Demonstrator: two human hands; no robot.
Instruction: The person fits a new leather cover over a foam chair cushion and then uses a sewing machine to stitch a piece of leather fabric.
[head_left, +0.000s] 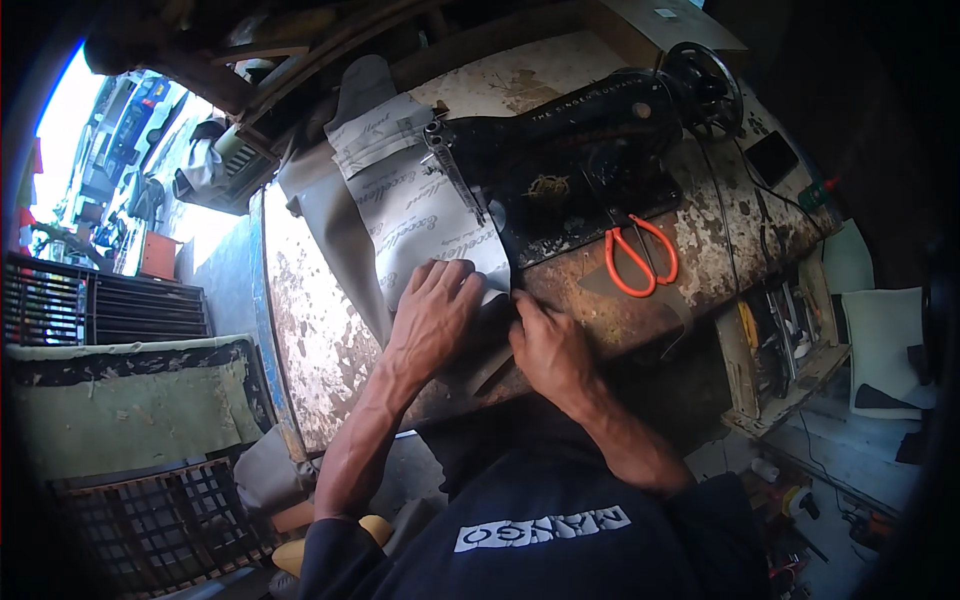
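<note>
A length of grey fabric (425, 225) with a printed pale backing lies on the sewing table, and its far part runs under the needle end of a black sewing machine (560, 165). On the near edge of the fabric my left hand (437, 308) presses with curled fingers, gripping the folded edge. My right hand (553, 350) is just to the right, thumb and forefinger pinched at the fabric's near right corner. Its fingertips are partly hidden. Orange-handled scissors (640, 262) rest in front of the machine, to the right of both hands.
The worn, flaking tabletop (305, 300) bends along the left. A handwheel (715, 95) stands at the machine's right end, with cables and a dark phone-like slab (771, 157) beside it. An open wooden drawer (785, 330) holds tools. Webbed seat frames (160, 525) stand at lower left.
</note>
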